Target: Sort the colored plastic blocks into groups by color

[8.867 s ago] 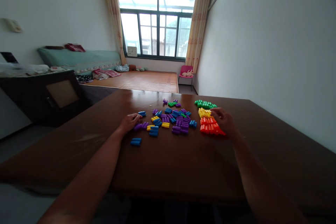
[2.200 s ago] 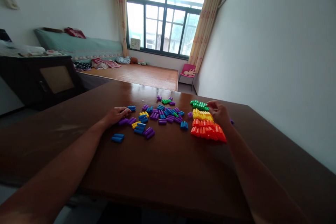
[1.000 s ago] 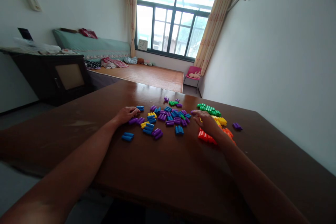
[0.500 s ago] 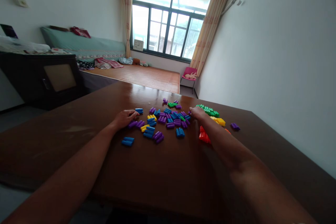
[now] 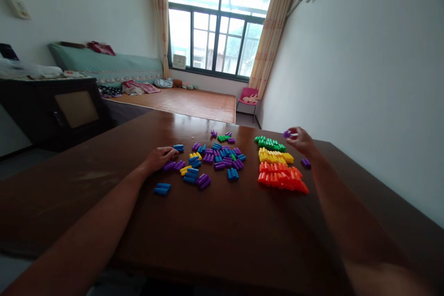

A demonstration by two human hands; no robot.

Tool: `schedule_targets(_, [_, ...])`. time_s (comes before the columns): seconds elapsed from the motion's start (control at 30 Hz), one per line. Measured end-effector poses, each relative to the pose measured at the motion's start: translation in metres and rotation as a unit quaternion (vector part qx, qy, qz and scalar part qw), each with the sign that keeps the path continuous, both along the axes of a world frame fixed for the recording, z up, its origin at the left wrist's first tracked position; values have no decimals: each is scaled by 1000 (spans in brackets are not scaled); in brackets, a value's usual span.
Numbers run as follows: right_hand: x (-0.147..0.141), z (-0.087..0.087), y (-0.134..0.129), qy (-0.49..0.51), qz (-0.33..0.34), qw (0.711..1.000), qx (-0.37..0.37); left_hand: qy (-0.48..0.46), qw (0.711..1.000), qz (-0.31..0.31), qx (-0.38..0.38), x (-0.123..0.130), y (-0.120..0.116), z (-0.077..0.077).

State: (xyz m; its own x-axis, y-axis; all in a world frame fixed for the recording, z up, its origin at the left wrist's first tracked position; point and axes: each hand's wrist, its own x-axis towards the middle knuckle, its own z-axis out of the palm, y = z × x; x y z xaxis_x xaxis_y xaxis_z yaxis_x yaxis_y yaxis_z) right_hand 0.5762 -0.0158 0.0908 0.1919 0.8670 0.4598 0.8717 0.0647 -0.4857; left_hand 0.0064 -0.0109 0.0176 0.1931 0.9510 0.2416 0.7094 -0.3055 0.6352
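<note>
A closed cabinet (image 5: 41,101), contents hidden, stands well left of the block pile (image 5: 227,162); just left, the left hand (image 5: 160,158) curls loosely, any hold indiscernible. Right lie green, yellow and red rows (image 5: 275,155); farther right, the right hand (image 5: 302,141) pinches a purple block (image 5: 286,134).

Both bare forearms (image 5: 97,222) taper smoothly towards slim wrists (image 5: 141,172).

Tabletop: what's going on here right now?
A person's right hand pinches a purple piece near the green group. The left hand rests on the table, close to a blue piece; whether it grips anything is unclear. The yellow group and orange group sit nearer the person, another purple piece right of the yellow. Mixed pieces lie scattered to the left.
</note>
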Motion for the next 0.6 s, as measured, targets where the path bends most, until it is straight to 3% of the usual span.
schedule_targets(0.13, [79,-41,-52,-12,-188,982,19,-5,1000,6,-19,0,4,-1])
schedule_targets(0.27, [112,-83,-85,-21,-240,970,1,-2,999,14,-31,-5,11,-6])
schedule_targets(0.47, [137,-108,-62,-48,-265,961,-66,20,999,23,-33,-12,21,-13])
schedule_targets(0.6, [140,-114,-48,-41,-237,970,-47,28,999,28,-36,-16,24,-17])
